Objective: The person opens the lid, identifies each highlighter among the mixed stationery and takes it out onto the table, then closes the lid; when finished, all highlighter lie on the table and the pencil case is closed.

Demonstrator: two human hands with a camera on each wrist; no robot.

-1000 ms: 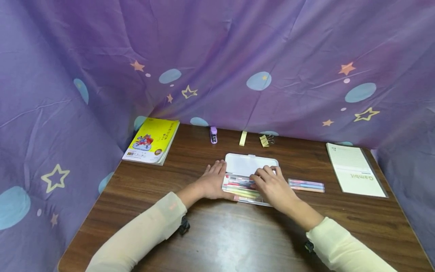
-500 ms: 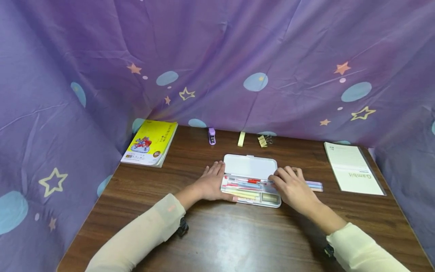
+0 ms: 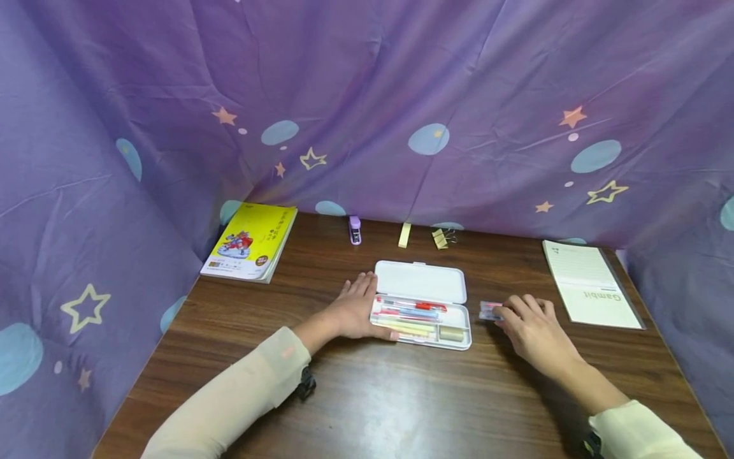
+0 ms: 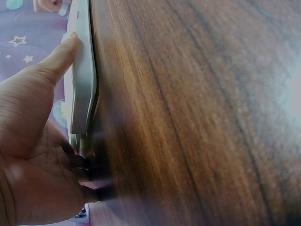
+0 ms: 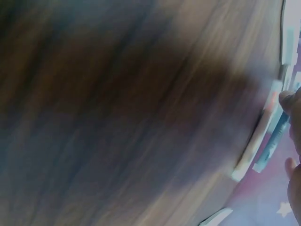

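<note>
Right, on my feed the left hand [image 3: 358,312] lies flat against the left end of the open white plastic pencil case [image 3: 421,305]: fingers straight, thumb along the case's near edge, nothing grasped. Left wrist view confirms it: thumb [image 4: 63,49] pressed on the case wall [image 4: 83,70], palm on the brown wooden table [image 3: 367,395]. Case sits mid-table, lid folded back flat away from me. The tray holds a red pen, other pens, a pale yellow stick and a small tan piece at its right end.

Right hand [image 3: 536,331] is down on the table just right of the case, fingers over the small bundle of pastel highlighters [image 3: 490,310] lying there; only the bundle's left end shows past the fingertips. Fingers look bent onto it, but I can't tell if they actually grip it or just rest on top. Right wrist view is motion-blurred; it only shows a fingertip [image 5: 292,101] near something pale and blue at the table edge.

Around: yellow picture-cover book [image 3: 251,241] far left, small purple stapler [image 3: 355,229], yellow sticky-note strip [image 3: 404,234] and gold binder clips [image 3: 440,238] along the back edge, lined white notepad [image 3: 590,284] far right. Purple star-print cloth [image 3: 367,108] hangs behind and at both sides.
</note>
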